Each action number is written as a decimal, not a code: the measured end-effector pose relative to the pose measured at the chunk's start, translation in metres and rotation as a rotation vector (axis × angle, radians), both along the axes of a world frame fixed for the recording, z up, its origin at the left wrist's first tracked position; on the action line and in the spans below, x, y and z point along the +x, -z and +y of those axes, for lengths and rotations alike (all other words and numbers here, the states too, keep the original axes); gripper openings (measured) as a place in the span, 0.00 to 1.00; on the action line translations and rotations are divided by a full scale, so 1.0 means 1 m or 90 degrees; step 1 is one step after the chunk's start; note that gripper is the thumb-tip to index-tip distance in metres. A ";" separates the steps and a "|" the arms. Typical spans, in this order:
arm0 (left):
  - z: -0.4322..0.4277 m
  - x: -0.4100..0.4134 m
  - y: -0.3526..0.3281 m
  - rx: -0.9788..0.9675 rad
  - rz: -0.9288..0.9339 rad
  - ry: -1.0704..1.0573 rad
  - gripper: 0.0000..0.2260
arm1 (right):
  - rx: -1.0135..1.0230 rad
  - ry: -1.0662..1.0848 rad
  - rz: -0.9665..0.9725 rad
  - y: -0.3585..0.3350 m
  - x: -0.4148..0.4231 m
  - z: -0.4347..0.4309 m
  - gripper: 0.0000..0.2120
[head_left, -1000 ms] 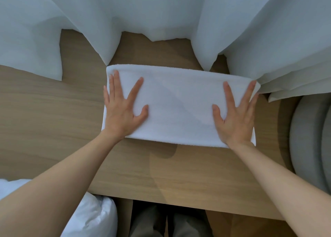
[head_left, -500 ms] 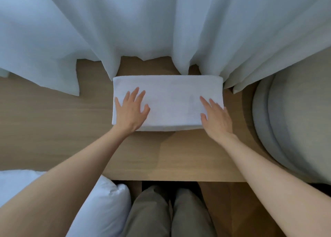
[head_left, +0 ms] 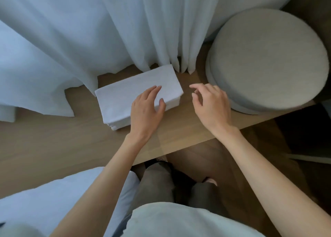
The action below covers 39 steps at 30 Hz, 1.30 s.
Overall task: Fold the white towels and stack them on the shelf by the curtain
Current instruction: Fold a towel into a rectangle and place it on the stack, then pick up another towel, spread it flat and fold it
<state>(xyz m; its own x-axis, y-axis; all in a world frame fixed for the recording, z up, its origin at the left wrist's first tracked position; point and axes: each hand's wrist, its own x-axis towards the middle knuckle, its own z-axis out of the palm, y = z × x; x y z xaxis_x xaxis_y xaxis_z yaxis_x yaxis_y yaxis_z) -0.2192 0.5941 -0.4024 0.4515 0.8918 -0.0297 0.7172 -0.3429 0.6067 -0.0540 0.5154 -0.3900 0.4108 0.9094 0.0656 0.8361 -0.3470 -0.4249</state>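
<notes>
A folded white towel [head_left: 125, 97] lies as a thick rectangular stack on the wooden shelf [head_left: 53, 147], its far end against the white curtain [head_left: 107, 30]. My left hand [head_left: 146, 109] rests flat on the towel's near right part, fingers straight, thumb at the right edge. To the right of the towel my right hand [head_left: 211, 104] hovers above the shelf with fingers loosely curled. It holds nothing and is apart from the towel.
A round grey cushioned stool [head_left: 268, 57] stands at the shelf's right end. White bedding [head_left: 44, 201] lies at the lower left. My legs [head_left: 157, 183] stand at the shelf's front edge. The curtain hem drapes over the shelf's back.
The view has pulled back and turned. My right hand has lifted off the towel and moved right of it. My left hand has slid toward the towel's right part.
</notes>
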 end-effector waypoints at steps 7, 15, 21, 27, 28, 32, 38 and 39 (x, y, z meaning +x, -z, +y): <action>-0.085 0.059 -0.041 0.057 0.020 0.143 0.18 | -0.021 0.112 0.011 -0.022 0.034 -0.132 0.14; -0.245 0.142 -0.092 0.114 0.055 0.351 0.19 | -0.006 0.232 -0.039 -0.069 0.078 -0.316 0.14; -0.344 0.219 -0.139 0.151 -0.010 0.464 0.18 | 0.021 0.354 -0.073 -0.121 0.114 -0.433 0.14; -0.395 0.285 -0.178 0.185 -0.069 0.551 0.19 | 0.055 0.437 -0.099 -0.176 0.161 -0.499 0.14; -0.398 0.296 -0.183 0.188 -0.079 0.560 0.19 | 0.065 0.448 -0.098 -0.183 0.170 -0.504 0.14; -0.393 0.340 -0.200 0.198 -0.112 0.565 0.19 | 0.105 0.476 -0.092 -0.204 0.215 -0.504 0.13; -0.354 0.422 -0.209 0.216 -0.115 0.554 0.20 | 0.132 0.479 -0.069 -0.214 0.303 -0.471 0.13; -0.347 0.438 -0.210 0.219 -0.111 0.554 0.20 | 0.128 0.477 -0.068 -0.214 0.319 -0.463 0.13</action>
<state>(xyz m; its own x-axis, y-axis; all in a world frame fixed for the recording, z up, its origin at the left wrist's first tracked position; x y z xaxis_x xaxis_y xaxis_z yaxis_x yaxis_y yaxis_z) 0.2185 0.2472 -0.1926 0.9344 0.1879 0.3027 0.0349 -0.8938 0.4472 0.2653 0.0528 -0.1761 0.8925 0.3591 0.2731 0.4495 -0.7596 -0.4701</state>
